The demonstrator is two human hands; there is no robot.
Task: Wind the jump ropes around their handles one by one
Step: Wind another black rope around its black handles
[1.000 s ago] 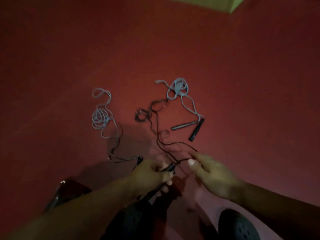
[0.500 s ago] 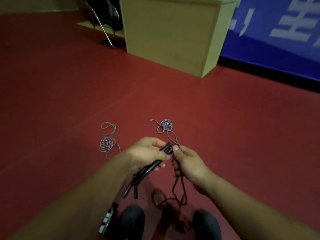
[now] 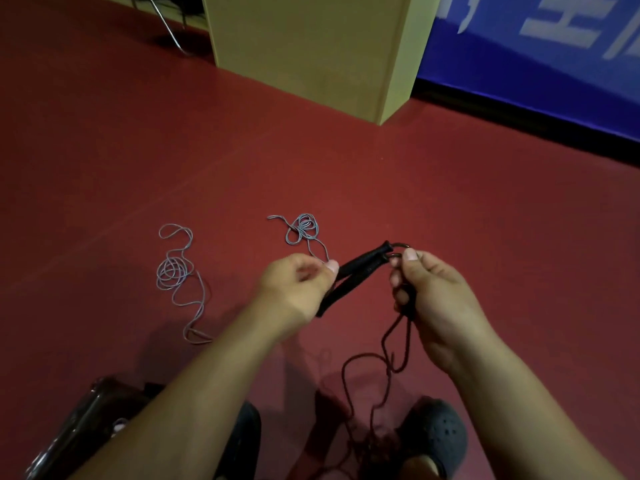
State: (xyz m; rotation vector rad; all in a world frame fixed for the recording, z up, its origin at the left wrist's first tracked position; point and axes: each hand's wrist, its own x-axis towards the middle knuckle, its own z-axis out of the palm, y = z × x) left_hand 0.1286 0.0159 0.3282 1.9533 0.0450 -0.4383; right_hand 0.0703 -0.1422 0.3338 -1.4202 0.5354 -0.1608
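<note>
A: What does the left hand (image 3: 294,282) hold?

B: Its curled fingers grip a pair of black handles (image 3: 356,271), held together and slanting up toward the right, their far ends just beside the right hand (image 3: 433,292).

A: And the right hand?

B: Thumb and fingers pinch the dark red rope (image 3: 391,355) where it leaves the handle tips. A small loop shows above the thumb; the rest hangs down in loose bends toward the near edge of the floor (image 3: 450,209), between two dark perforated shoes (image 3: 436,434).

A: Where do the other ropes lie?

B: Two grey ropes lie on the floor beyond the hands. One grey coil (image 3: 301,230) sits just past the left hand; a second grey rope (image 3: 180,271) lies well to the left, trailing a tail toward the viewer. Their handles cannot be made out.

A: Surroundings?

B: A yellow-green cabinet (image 3: 311,46) stands at the far edge of the floor, a blue banner (image 3: 554,71) toward the far right corner, and a dark glossy object (image 3: 76,431) at the near left corner.
</note>
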